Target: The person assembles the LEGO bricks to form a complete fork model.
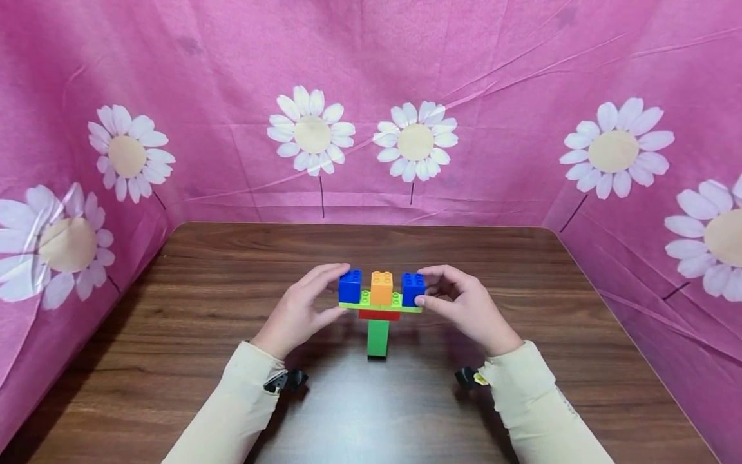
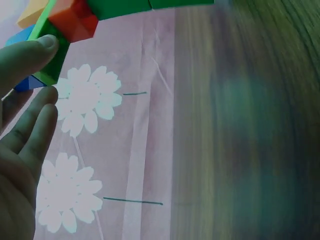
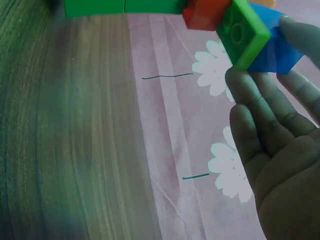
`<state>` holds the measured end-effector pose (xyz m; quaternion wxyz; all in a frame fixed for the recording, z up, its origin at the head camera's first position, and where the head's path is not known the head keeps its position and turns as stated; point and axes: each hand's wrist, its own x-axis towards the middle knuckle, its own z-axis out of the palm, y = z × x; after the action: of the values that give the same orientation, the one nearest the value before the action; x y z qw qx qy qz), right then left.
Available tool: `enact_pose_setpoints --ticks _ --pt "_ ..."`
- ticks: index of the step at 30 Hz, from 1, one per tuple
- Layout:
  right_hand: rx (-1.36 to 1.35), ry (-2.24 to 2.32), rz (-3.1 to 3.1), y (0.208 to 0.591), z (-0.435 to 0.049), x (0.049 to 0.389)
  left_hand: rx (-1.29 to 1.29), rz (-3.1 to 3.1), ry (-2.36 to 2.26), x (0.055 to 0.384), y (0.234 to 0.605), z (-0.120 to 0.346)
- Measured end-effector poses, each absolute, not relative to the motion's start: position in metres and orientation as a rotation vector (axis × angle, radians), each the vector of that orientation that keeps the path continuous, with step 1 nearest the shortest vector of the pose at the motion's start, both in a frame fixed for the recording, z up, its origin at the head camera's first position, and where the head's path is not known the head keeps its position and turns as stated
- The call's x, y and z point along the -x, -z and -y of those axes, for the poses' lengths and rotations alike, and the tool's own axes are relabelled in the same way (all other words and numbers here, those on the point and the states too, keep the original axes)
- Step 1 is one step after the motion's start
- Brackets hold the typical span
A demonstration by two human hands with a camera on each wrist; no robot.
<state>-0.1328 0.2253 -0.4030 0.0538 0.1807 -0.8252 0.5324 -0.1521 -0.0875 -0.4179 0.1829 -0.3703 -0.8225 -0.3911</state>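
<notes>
A toy brick structure stands upright at mid-table in the head view. Its base is a green column [image 1: 377, 338], topped by a red brick [image 1: 379, 315] and a wide lime-green layer [image 1: 410, 310]. On that layer sit an orange brick [image 1: 381, 289] in the middle, a left blue brick [image 1: 350, 287] and a right blue brick [image 1: 413, 290]. My left hand [image 1: 298, 312] pinches the left end, thumb on the lime-green layer [image 2: 56, 62], fingers behind the blue brick. With thumb and fingers, my right hand [image 1: 469, 306] pinches the right blue brick [image 3: 276, 50].
The brown wood-grain table [image 1: 232, 258] is bordered on three sides by a pink cloth [image 1: 371, 51] printed with white daisies. Dark straps with black pieces [image 1: 286, 380] show at both wrists, below the cream sleeves [image 1: 232, 406].
</notes>
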Motion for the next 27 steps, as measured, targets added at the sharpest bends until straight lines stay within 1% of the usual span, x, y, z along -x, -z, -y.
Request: enact_pose_setpoints --ticks 7,12,20,27 --pt "-0.456 -1.64 2.429 0.403 -0.228 0.134 1.042 2.24 1.224 0.15 0.418 0.084" --pt "-0.44 -1.597 2.383 0.407 -0.226 0.135 0.996 2.268 1.259 0.15 0.421 0.084" --pt "-0.554 -1.709 2.39 0.408 -0.226 0.136 0.844 2.32 1.417 0.153 0.427 0.081" --pt "-0.522 -1.639 2.492 0.413 -0.225 0.14 0.71 2.373 1.495 0.156 0.435 0.078"
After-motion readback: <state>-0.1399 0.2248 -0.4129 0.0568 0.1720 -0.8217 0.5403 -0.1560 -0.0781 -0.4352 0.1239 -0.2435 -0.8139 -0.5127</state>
